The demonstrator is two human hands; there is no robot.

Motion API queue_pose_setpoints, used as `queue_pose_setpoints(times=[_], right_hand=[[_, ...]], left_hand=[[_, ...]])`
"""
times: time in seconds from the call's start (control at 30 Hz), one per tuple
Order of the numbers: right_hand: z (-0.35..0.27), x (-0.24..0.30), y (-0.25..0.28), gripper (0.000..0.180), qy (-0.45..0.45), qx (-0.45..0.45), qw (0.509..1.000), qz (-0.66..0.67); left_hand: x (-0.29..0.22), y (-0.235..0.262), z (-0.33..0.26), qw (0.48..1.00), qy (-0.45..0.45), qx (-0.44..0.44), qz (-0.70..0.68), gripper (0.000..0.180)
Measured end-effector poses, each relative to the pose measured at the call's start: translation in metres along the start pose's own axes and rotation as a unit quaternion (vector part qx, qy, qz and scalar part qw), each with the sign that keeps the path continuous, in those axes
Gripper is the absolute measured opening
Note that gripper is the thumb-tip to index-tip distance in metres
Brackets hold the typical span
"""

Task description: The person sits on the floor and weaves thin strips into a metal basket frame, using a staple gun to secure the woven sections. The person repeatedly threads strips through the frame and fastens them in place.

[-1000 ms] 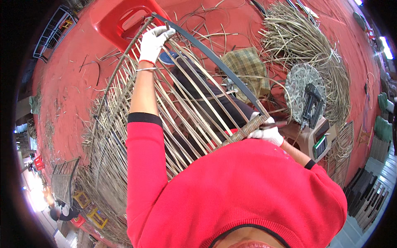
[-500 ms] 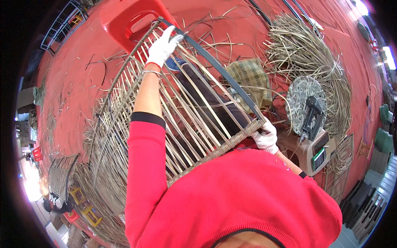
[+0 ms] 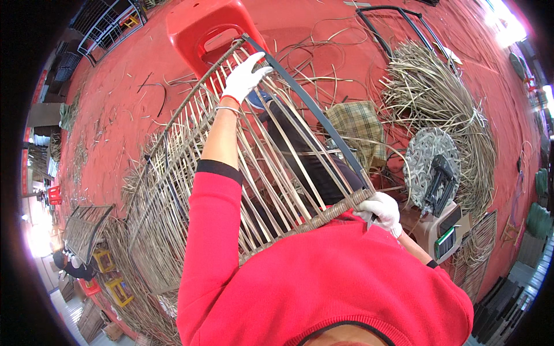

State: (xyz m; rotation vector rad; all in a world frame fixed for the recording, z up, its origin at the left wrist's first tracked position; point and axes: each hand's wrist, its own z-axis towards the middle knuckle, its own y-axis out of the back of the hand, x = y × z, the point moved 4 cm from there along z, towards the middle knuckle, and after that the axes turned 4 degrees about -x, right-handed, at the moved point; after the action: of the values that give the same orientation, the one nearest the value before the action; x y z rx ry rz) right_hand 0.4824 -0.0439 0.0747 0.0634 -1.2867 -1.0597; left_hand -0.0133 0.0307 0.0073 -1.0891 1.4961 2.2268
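A metal-framed panel (image 3: 305, 222) strung with long tan rattan-like strips leans across my lap, its near rail wrapped in woven strips. My left hand (image 3: 247, 76), in a white glove, rests on the strips near the far end, fingers stretched and thumb apart. At the near right corner my gloved right hand (image 3: 382, 211) is closed beside the wrapped rail. A small grey pointed tip (image 3: 371, 221) sticks out below its fingers; what it belongs to is hidden. Bare dark metal bar (image 3: 314, 108) runs along the panel's right side.
A red plastic stool (image 3: 214, 26) stands beyond the panel. To the right are a big bundle of strips (image 3: 427, 86), a checked cloth (image 3: 356, 128), and a black nail gun (image 3: 441, 179) on a round grey woven pad (image 3: 424, 153). Another person (image 3: 72, 264) works at far left.
My right hand has drawn back slightly from the rail's corner, and a grey tip now shows under it. My left hand stays at the strips' far end. The view has shifted a little.
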Motion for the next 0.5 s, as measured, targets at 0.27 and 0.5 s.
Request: queue_pose_setpoints(times=[0.27, 0.5], right_hand=[[0.023, 0.030, 0.013, 0.021, 0.048, 0.008, 0.993, -0.109], [0.045, 0.037, 0.017, 0.028, 0.046, 0.023, 0.993, -0.105]], left_hand=[[-0.004, -0.001, 0.001, 0.999, 0.011, -0.045, -0.010, 0.061], [0.018, -0.007, 0.003, 0.995, -0.057, -0.076, 0.014, 0.051]])
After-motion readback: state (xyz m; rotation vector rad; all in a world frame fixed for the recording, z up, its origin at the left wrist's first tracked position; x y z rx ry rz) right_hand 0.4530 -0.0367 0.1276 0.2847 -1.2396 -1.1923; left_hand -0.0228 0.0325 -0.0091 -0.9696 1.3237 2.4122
